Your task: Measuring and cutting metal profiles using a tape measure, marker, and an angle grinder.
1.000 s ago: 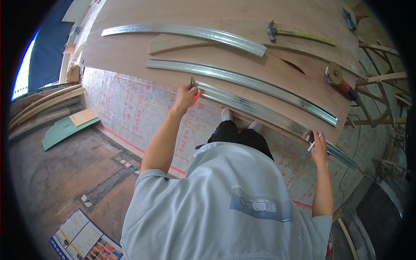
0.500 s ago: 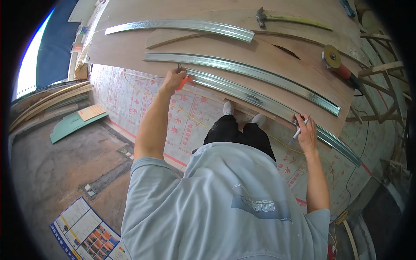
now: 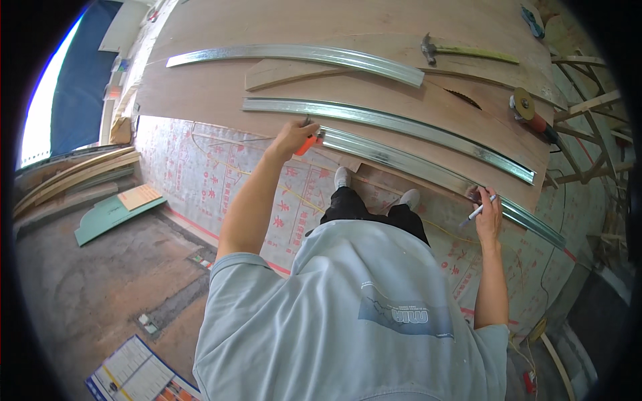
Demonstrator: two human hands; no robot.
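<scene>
My left hand (image 3: 293, 138) is closed on an orange-handled tool (image 3: 307, 144), at the left end of a silver metal channel (image 3: 394, 154) along the board's near edge. My right hand (image 3: 487, 208) holds a white pen (image 3: 476, 212), its fingers touching the same channel toward the right end. A second channel (image 3: 388, 119) lies parallel just beyond it. Farther back, a shorter curved channel (image 3: 294, 56) rests across a wooden strip (image 3: 274, 75). All lie on the plywood board (image 3: 200, 93).
A claw hammer (image 3: 468, 53), an angle grinder (image 3: 531, 120) and a dark blade (image 3: 461, 97) are on the board. Wooden frames (image 3: 588, 113) stand at right. Curved strips (image 3: 73, 170) and green boards (image 3: 114, 217) lie at left. Cables (image 3: 455, 234) cross the floor covering (image 3: 267, 200).
The view has shifted slightly, the board first sliding down then up in it, now lower than half a second ago. Both hands remain at the near channel, holding the same items.
</scene>
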